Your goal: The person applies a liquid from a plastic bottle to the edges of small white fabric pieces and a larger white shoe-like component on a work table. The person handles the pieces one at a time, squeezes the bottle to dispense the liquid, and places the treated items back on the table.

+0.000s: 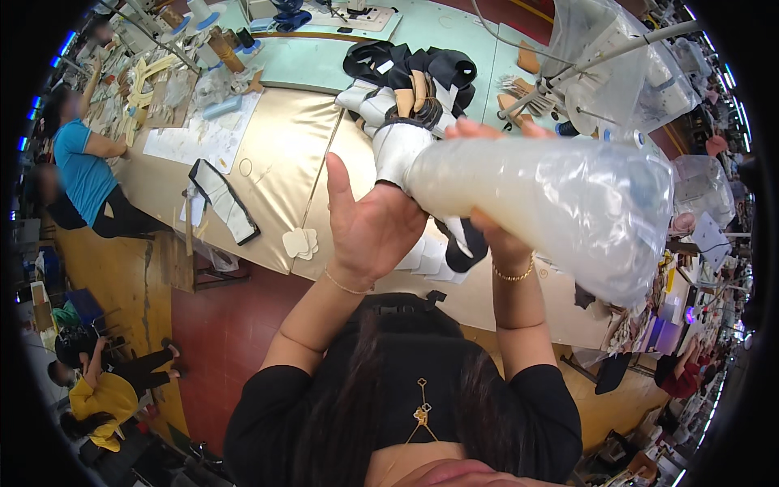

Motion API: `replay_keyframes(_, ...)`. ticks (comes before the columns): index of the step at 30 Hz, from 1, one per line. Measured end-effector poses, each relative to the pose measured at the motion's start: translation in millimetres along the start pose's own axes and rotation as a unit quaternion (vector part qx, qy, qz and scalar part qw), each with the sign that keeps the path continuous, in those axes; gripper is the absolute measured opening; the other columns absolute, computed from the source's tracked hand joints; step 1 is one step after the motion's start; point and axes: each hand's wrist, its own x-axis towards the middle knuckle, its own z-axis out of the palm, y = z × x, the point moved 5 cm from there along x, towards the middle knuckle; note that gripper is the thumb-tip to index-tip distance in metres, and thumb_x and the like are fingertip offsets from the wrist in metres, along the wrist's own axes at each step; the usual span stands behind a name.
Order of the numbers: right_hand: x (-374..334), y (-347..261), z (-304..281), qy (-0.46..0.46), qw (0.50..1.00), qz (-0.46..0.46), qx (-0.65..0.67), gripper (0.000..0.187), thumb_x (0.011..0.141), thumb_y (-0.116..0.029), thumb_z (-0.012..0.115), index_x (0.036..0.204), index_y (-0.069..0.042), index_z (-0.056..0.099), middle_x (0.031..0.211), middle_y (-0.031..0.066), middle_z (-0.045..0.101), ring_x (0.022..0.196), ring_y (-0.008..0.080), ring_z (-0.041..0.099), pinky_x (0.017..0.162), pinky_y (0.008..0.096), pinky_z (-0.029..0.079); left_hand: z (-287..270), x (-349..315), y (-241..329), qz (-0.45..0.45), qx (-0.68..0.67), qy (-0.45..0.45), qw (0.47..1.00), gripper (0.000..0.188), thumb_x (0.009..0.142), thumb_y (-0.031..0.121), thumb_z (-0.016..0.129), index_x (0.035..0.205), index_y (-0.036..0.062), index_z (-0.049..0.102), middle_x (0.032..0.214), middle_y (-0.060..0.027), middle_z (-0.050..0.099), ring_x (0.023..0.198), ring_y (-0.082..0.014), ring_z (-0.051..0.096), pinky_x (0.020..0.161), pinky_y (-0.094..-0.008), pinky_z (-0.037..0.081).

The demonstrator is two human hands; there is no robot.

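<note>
A large translucent plastic form, shaped like a wide bottle (544, 203), lies across the view in front of me and widens to the right. At its narrow left end sits a white cuff-like piece (402, 152) with a dark edge. My right hand (505, 243) grips the form from beneath; its thumb shows below and fingertips show over the top edge. My left hand (377, 231) is beside the white piece, palm up and thumb stretched away. Its other fingers are partly hidden behind the piece, so whether they bear on it I cannot tell.
Black and white sewn pieces (414, 77) are heaped beyond my hands. A white dark-edged panel (223, 199) and small cream pieces (300, 243) lie on the table at left. A clear plastic bag (621, 65) hangs at far right by a metal arm. A person in blue (81, 158) works at left.
</note>
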Motion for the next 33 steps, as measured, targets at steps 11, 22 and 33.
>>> replay_keyframes(11,-4,9,-24,0.041,0.982,-0.060,-0.175,0.066,0.086,-0.035,0.055,0.131,-0.001,0.020,0.113,0.0292,0.050,0.103,0.0403,0.052,0.084,0.0503,0.046,0,2,8,0.015,-0.020,0.019,1.000,0.113,0.067,0.085,0.020,0.137,-0.0037,0.014,0.140,-0.0140,0.027,0.128,-0.0234,0.027,0.105,-0.0329,0.019)
replay_keyframes(22,-15,10,-32,0.039,0.999,0.000,-0.002,0.064,0.086,-0.042,0.050,0.129,-0.004,0.020,0.113,0.0342,0.047,0.102,0.0440,0.052,0.086,0.0548,0.042,1,4,11,0.045,-0.037,-0.010,0.998,0.106,0.069,0.081,0.029,0.139,0.0032,0.013,0.143,-0.0138,0.021,0.132,-0.0267,0.020,0.107,-0.0394,0.014)
replay_keyframes(33,-5,-14,-41,0.066,0.977,-0.127,-0.159,0.054,0.091,-0.035,0.041,0.131,-0.007,0.017,0.109,0.0374,0.048,0.097,0.0467,0.054,0.078,0.0552,0.048,5,3,8,0.041,-0.082,-0.029,0.995,0.105,0.069,0.080,0.030,0.140,0.0057,0.011,0.144,-0.0119,0.019,0.133,-0.0261,0.019,0.108,-0.0405,0.011)
